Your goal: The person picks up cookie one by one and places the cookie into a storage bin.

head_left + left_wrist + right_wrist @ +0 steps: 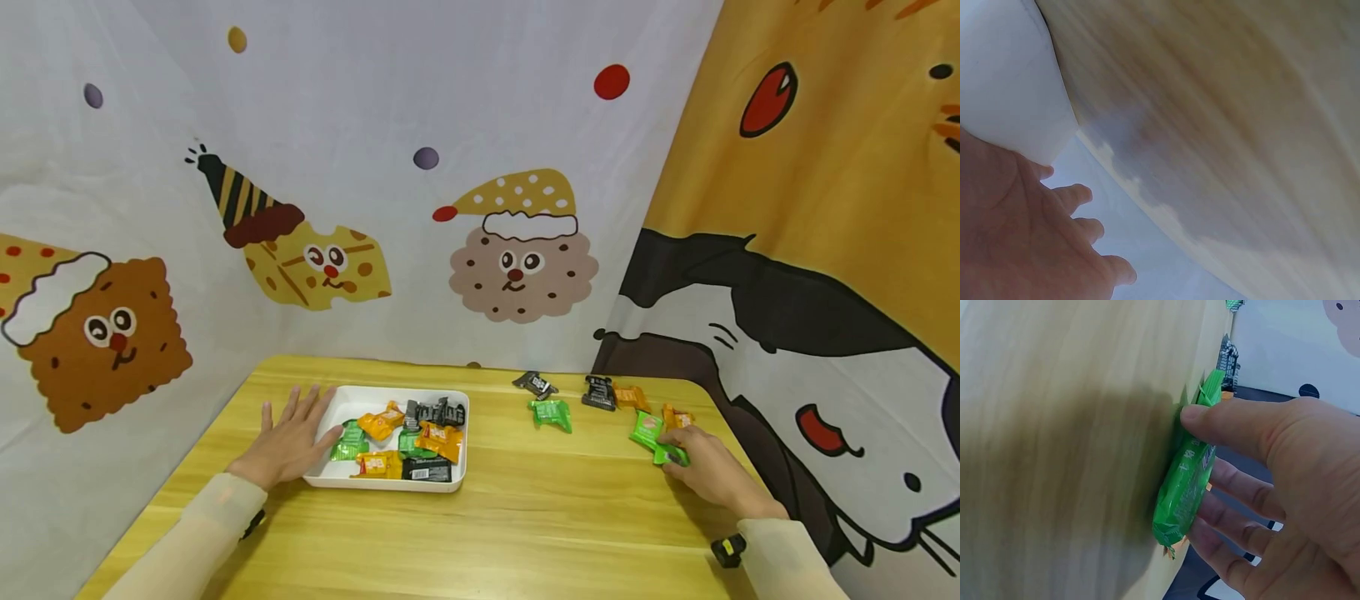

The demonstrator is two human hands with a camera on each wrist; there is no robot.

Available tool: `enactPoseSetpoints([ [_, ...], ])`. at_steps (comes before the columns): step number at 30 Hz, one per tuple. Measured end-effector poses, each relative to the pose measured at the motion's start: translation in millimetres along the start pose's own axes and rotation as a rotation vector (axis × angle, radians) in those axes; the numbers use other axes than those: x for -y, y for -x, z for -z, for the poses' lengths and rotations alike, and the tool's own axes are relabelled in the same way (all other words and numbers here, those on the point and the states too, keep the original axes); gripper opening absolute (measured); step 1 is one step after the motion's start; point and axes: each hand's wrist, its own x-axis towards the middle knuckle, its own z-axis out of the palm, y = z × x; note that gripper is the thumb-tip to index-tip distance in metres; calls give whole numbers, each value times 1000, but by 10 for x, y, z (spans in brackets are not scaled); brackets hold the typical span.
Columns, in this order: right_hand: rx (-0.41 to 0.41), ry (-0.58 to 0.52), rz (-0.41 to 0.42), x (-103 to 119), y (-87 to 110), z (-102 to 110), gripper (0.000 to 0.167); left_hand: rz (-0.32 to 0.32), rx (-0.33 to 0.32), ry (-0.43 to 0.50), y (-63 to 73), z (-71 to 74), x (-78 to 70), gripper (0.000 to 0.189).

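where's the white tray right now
In the head view, the white tray sits left of centre on the table, with the left hand at its left edge.

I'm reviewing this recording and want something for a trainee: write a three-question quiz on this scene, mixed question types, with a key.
1. Multiple choice: what colour is the packet pinched by the right hand?
A) black
B) green
C) orange

2. True or false: the left hand is curled round an orange packet.

3. Short answer: which three wrapper colours appear among the packets in the white tray?

Key
1. B, green.
2. False; the left hand is spread out at the left side of the white tray.
3. Black, green and orange.
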Motion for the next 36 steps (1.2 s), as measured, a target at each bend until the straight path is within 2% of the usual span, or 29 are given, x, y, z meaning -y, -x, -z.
enactPoseSetpoints([
  [7,-24,5,31,121,-22,26,41,2,-2,3,-8,18,-5,87],
  [19,-7,-25,77,425,-76,20,43,8,6,-5,-3,32,-41,86],
  [22,-9,-21,74,500,-88,-4,44,6,3,-3,-5,17,-30,85],
  [28,-32,-19,118,675,-137,-64,42,9,2,-5,19,23,-32,85],
  [36,-11,-19,144,911,-207,-142,41,9,2,-11,7,-2,-11,85],
])
